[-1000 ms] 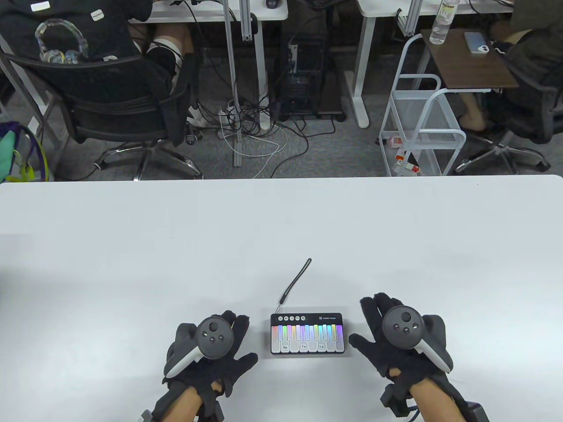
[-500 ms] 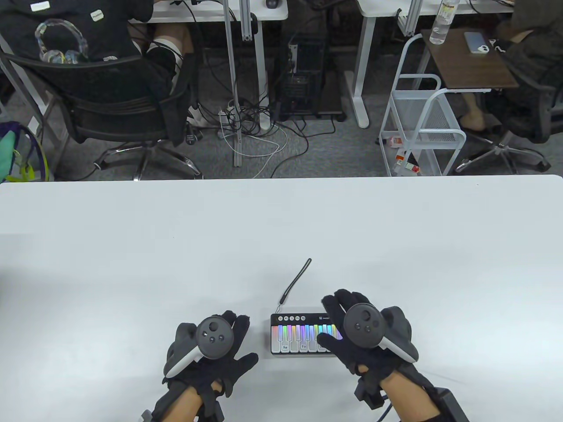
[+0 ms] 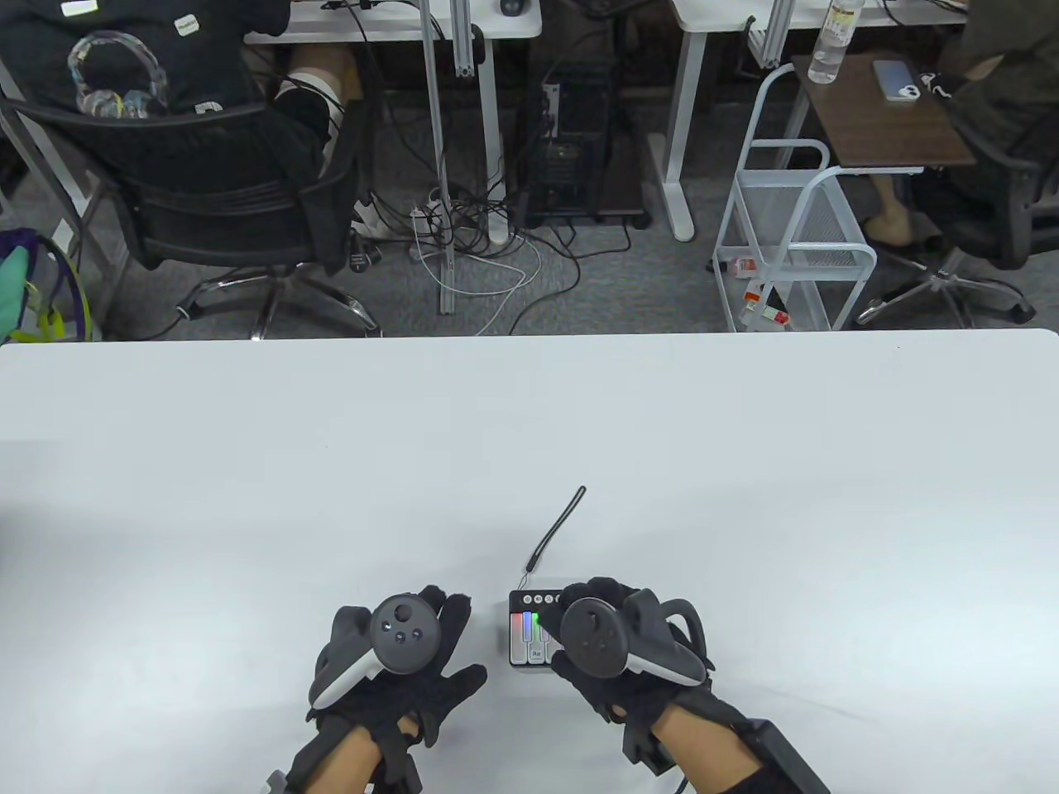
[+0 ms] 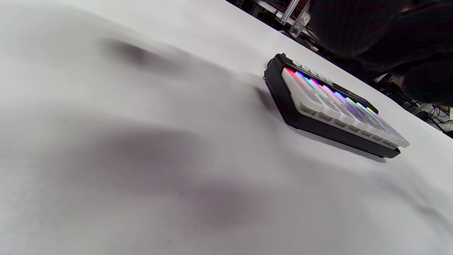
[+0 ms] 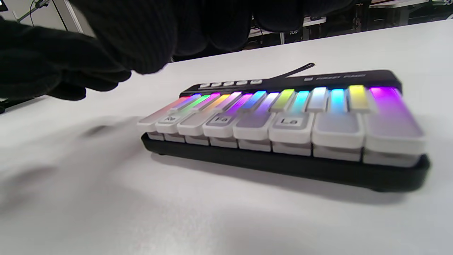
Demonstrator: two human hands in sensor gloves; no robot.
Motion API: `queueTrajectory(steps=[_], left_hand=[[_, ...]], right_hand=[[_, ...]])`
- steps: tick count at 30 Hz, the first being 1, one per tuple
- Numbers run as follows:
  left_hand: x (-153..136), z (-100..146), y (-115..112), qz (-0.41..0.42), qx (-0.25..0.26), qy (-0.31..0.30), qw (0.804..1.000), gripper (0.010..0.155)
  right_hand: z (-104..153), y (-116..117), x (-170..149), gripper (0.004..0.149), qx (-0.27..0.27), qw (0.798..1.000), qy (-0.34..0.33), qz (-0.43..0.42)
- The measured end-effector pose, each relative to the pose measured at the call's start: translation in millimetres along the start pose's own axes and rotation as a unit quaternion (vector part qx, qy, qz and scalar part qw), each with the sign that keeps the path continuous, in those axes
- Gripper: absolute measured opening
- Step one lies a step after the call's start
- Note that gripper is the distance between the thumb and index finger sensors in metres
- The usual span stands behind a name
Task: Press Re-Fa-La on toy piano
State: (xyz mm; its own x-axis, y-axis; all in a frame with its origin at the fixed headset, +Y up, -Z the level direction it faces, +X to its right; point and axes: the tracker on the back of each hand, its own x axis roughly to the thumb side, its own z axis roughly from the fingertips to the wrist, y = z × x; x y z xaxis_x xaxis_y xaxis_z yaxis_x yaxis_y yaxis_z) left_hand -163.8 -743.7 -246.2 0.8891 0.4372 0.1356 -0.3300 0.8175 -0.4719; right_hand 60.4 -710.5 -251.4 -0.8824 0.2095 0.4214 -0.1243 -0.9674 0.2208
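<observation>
The toy piano (image 3: 526, 635) is a small black box with white keys and rainbow-lit strips, lying near the table's front edge. My right hand (image 3: 612, 645) hovers over it and hides all but its left end in the table view. In the right wrist view the piano (image 5: 283, 120) shows whole, with keys labelled Re (image 5: 172, 119), Fa (image 5: 222, 120) and La (image 5: 293, 122). The gloved fingers (image 5: 134, 35) hang above its left part, clear of the keys. My left hand (image 3: 405, 662) rests flat on the table, just left of the piano. The left wrist view also shows the piano (image 4: 336, 109).
A thin black strap (image 3: 556, 529) runs from the piano's back edge toward the table's middle. The white table (image 3: 529, 430) ends at a far edge, beyond which are chairs, desks and a white cart (image 3: 794, 248).
My right hand has moved left from beside the piano's right end to above it, now covering most of the keys. My left hand has not moved.
</observation>
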Motion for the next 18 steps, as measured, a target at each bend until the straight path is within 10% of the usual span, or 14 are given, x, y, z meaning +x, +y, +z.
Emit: queueTrajectory(steps=[18], left_hand=[[0,0,1,0.004,-0.002,0.002,1.000,0.085]], right_hand=[[-10,24,15,0.048,0.043,0.998,-0.011,0.045]])
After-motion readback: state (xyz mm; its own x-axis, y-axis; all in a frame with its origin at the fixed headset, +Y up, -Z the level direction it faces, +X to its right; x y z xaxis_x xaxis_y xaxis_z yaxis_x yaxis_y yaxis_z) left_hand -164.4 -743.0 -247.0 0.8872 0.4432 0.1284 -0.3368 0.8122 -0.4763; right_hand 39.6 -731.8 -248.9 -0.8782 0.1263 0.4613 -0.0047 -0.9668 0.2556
